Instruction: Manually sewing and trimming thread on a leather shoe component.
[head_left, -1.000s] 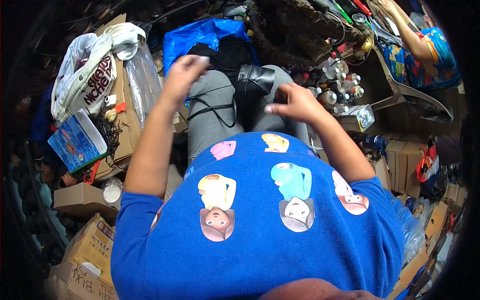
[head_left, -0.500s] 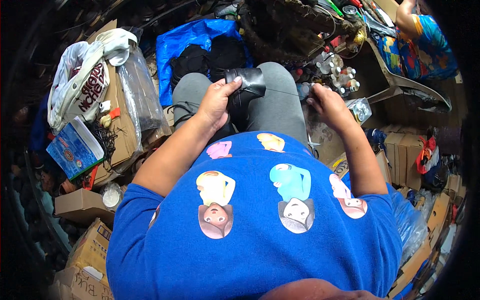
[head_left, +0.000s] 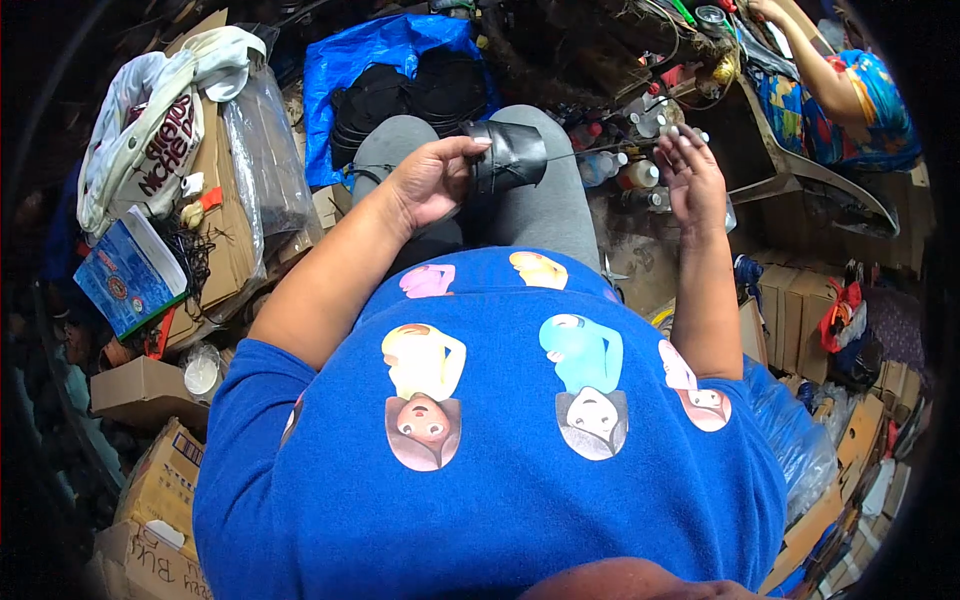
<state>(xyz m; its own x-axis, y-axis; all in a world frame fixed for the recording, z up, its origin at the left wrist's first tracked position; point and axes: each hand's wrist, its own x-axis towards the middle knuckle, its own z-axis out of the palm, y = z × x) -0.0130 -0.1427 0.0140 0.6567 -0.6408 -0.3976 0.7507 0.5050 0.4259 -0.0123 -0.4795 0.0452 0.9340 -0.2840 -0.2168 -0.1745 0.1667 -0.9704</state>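
Observation:
My left hand [head_left: 432,185] grips a shiny black leather piece [head_left: 516,156], shaped like a shoe upper, over my grey-clad knees. The thumb lies on its near-left edge. From the piece's right edge a dark thread [head_left: 580,152] runs taut toward my right hand [head_left: 692,182]. That hand is raised to the right of my knees, its fingers bent around the thread's far end. Exactly where the thread passes between the fingers is hard to make out.
Stacked black pieces [head_left: 400,100] lie on a blue plastic sheet [head_left: 325,95] ahead. Small bottles [head_left: 640,175] stand beyond my right knee. A white cloth bag [head_left: 130,120] and a blue book [head_left: 130,275] sit left, on cardboard. Another person's arm [head_left: 815,70] reaches in at far right.
My right hand has moved right and upward, its fingers turning up and loosening from a tighter fist. The leather piece in my left hand has shifted slightly right and tilted.

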